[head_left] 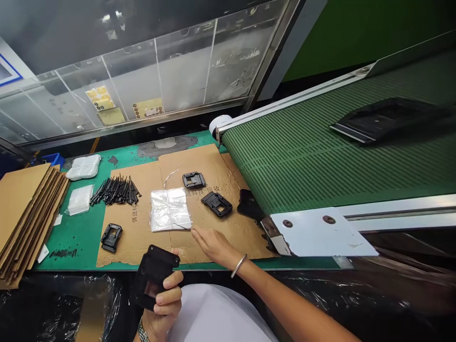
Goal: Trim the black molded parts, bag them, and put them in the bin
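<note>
My left hand [166, 299], low in front of my body, is closed around a flat black plastic part [151, 270] with a rectangular window. Over the cardboard, my right hand [212, 242] has its fingers pressed together at the lower right corner of a stack of clear plastic bags [169, 209]. A thin dark stick-like tool [181, 226] reaches from those fingertips across the bags; its other end is hidden in the hand. Two black plastic frames, one at the back [194, 179] and one nearer [217, 204], lie right of the bags. Another black frame [111, 237] lies at the left.
A pile of black screw-like pins [117, 191] lies on the cardboard sheet [146, 247]. Further left are more bags [83, 166] and stacked cardboard [28, 218]. On the right, a green conveyor [285, 156] carries a dark part [381, 121]; its metal corner [281, 237] juts over the table.
</note>
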